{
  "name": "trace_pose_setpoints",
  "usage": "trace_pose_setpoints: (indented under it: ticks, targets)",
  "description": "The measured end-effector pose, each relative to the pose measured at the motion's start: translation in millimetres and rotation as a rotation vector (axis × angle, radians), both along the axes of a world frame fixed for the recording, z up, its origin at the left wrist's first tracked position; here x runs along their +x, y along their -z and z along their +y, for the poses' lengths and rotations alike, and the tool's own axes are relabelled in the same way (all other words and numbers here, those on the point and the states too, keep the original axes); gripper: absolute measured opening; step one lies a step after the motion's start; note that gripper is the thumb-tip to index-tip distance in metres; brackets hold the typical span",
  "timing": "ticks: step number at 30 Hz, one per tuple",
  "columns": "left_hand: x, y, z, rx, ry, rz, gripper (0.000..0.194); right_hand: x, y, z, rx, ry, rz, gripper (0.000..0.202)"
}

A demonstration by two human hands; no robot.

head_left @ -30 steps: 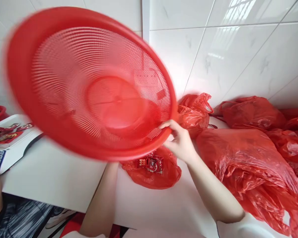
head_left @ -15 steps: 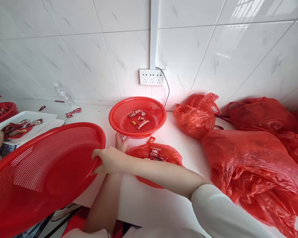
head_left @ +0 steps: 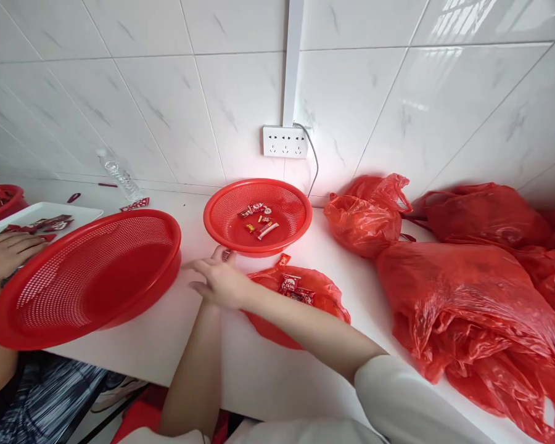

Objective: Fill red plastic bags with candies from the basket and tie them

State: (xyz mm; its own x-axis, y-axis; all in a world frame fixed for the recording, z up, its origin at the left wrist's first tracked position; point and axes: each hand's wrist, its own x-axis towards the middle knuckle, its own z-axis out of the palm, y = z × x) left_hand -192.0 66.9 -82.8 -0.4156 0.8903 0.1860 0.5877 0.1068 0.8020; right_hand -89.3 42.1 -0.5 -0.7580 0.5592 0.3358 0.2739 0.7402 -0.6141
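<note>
My right hand [head_left: 219, 282] has its fingers apart and holds nothing, just right of a large red plastic colander [head_left: 136, 283] on the table. This colander is tilted toward me and looks bare inside. Behind my right hand, mostly hidden by it, my left hand [head_left: 219, 252] pinches a small wrapped candy [head_left: 227, 254]. Close beyond is a smaller red colander [head_left: 258, 249] with several wrapped candies [head_left: 267, 229] in it. To the right of my hands lies an open red plastic bag [head_left: 324, 296] with wrapped candies [head_left: 290, 283] inside.
A co-worker's hand [head_left: 12, 253] rests at a white tray [head_left: 81, 213] of candies on the left. A clear bottle [head_left: 120, 177] lies by the wall. Several red bags [head_left: 462, 290] cover the right side. A power socket [head_left: 285, 142] is on the tiled wall.
My right hand has let go of the large colander's rim and moved right, over my left hand. The colander has come down onto the table. The co-worker's hand has moved over the tray.
</note>
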Motion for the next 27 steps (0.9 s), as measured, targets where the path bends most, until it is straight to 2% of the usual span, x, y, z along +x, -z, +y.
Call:
trace_pose_setpoints:
  ticks: [1,3,6,9,13,17,20,23,25,27]
  targets:
    - [-2,-7.7,-5,-0.135,0.108,0.072,0.023,20,-0.5,5,0.042,-0.012,-0.053,0.029]
    - [-5,-24.9,-16,-0.238,0.205,0.096,0.017,63,4.6,20,0.082,0.056,-0.192,0.027]
    - [-6,-47.3,-30,-0.416,0.429,0.125,0.023,118,25.7,45,0.091,0.222,-0.387,0.033]
    - [0,-58.3,-37,-0.521,0.57,0.121,0.029,151,50.1,62,0.101,0.293,-0.541,0.04]
    - [10,-58.2,-36,-0.481,0.553,0.137,0.036,166,67.3,68,0.136,0.272,-0.613,0.042]
    - [15,-55.6,-31,-0.502,0.509,-0.049,0.03,171,69.6,69,0.152,0.301,-0.613,0.031]
    - [18,-54.1,-29,-0.482,0.48,-0.137,0.029,177,65.1,67,0.146,0.386,-0.58,0.027]
    - [21,-50.0,-25,-0.389,0.472,-0.133,0.028,181,54.6,57,0.13,0.429,-0.522,0.023]
    - [24,-46.4,-23,-0.327,0.451,-0.152,0.027,181,46.5,45,0.101,0.389,-0.438,0.024]
    - [28,-43.5,-21,-0.297,0.43,-0.193,0.029,177,41.2,33,0.038,0.287,-0.309,0.023]
